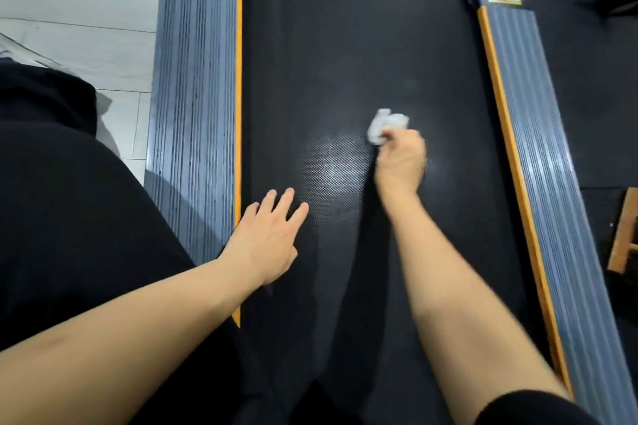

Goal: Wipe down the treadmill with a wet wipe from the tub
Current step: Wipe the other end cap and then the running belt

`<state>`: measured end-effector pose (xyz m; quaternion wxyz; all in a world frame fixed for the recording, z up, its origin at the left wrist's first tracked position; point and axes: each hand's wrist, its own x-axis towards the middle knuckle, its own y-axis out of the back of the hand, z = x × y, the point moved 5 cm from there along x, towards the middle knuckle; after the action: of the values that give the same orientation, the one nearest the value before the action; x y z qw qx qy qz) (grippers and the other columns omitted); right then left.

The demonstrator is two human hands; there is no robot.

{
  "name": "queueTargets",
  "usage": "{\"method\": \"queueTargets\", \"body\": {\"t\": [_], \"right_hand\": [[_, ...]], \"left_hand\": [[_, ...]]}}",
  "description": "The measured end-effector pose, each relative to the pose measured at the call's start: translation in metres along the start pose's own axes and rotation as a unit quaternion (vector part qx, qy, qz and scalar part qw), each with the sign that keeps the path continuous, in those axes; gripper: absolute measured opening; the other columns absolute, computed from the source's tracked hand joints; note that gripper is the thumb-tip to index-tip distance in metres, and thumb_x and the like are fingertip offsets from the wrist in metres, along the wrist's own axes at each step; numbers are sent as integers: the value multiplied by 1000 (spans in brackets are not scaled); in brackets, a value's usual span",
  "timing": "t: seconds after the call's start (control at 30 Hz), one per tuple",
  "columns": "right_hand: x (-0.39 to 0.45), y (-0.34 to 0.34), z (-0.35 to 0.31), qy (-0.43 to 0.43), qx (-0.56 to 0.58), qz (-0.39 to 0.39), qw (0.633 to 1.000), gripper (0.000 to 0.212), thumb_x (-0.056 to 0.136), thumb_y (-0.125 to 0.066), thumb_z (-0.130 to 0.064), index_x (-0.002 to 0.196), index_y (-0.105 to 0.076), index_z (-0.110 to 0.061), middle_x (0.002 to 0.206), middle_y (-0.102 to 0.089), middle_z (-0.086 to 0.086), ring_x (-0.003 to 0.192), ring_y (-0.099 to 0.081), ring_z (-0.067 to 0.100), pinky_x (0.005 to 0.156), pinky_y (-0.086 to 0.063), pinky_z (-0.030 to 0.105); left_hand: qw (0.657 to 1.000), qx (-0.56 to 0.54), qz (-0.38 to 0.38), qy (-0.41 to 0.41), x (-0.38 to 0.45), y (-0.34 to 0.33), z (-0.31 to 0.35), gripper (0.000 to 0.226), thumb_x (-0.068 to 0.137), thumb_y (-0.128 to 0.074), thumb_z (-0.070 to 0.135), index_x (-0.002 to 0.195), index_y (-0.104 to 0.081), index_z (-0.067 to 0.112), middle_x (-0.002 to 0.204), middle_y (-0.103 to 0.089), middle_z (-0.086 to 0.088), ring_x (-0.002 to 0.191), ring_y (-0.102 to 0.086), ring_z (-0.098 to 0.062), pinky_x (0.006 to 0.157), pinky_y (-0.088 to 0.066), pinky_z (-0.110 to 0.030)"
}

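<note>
The treadmill's black belt (345, 62) fills the centre of the frame from top to bottom, with a pale sheen at mid-frame. A grey ribbed side rail with an orange inner edge (195, 97) runs down the left of the belt; a matching rail (538, 155) runs down the right. Pale floor tiles (69, 10) occupy the upper left, dark matting (593, 79) the upper right. A wooden item (625, 235) shows at the right edge, cut off by the frame. The left hand (269, 238) lies flat on the belt at lower centre-left, fingers straight and spread. The right hand (400, 159), right of centre, has fingers curled around a crumpled white wipe (383, 124), which sits against the belt.
</note>
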<state>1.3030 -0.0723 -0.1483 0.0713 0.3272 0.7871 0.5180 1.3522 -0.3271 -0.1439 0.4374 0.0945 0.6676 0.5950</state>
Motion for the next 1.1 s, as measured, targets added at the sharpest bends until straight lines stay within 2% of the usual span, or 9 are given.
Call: {"method": "queueTargets", "body": {"t": [0.13,0.23,0.33,0.43,0.53,0.7,0.8,0.93,1.1], "right_hand": [[-66,-53,-108,250,106,-125,954,18,82,-63,2,89,-73,-11,87,-65,6,83,-55,25,75,-46,32],[-45,-49,-91,330,63,-135,932,20,83,-65,5,92,-71,-11,91,-65,3,80,-55,27,74,-49,33],[20,-23,-6,236,-78,-56,967,21,75,-65,9,78,-69,-11,78,-62,9,68,-56,32,66,-45,39],[62,21,106,42,-181,-40,982,26,83,-50,1,95,-69,-10,91,-63,15,84,-57,39,74,-38,39],[65,41,138,-65,-175,-52,981,34,86,-48,2,110,-69,-9,105,-67,18,91,-58,40,80,-42,43],[58,41,132,42,-163,-175,970,46,76,-49,8,116,-57,-14,104,-61,15,86,-57,36,76,-49,45],[82,57,140,64,-205,-205,955,35,84,-51,4,104,-64,-21,94,-64,11,80,-58,32,73,-49,42],[119,63,139,33,-165,-226,959,19,85,-66,-11,102,-71,-17,97,-69,12,94,-64,33,79,-51,39],[126,54,134,31,-127,-204,970,13,85,-70,-12,98,-72,-12,125,-56,9,117,-53,27,90,-34,23]], "left_hand": [[1000,4,-19,-6,-3,-3,1,77,100,-46,39,163,-5,21,170,1,-13,154,-10,-37,122,-26,-48],[999,20,-23,-10,-3,2,-2,74,101,-46,36,162,-7,21,169,0,-14,152,-15,-38,117,-31,-48],[998,59,20,-26,12,16,-1,59,97,-49,35,149,-26,18,162,-16,-16,133,-37,-38,99,-39,-47],[993,98,56,-40,37,26,-6,63,91,-53,36,148,-33,17,161,-23,-16,126,-44,-36,92,-42,-46],[989,117,61,-63,54,30,-19,65,88,-57,36,147,-38,18,158,-32,-16,123,-49,-36,89,-43,-44],[983,130,64,-116,65,29,-36,59,80,-65,31,136,-52,17,140,-48,-18,103,-55,-36,77,-44,-44],[984,102,94,-115,68,35,-34,52,79,-65,28,128,-56,14,133,-52,-18,96,-54,-36,73,-42,-44],[987,79,107,-88,69,33,-27,48,81,-60,29,124,-57,9,133,-51,-19,96,-53,-38,74,-40,-45],[991,50,103,-75,73,36,-27,40,82,-54,28,117,-56,10,125,-52,-18,88,-50,-35,70,-40,-43]]}}
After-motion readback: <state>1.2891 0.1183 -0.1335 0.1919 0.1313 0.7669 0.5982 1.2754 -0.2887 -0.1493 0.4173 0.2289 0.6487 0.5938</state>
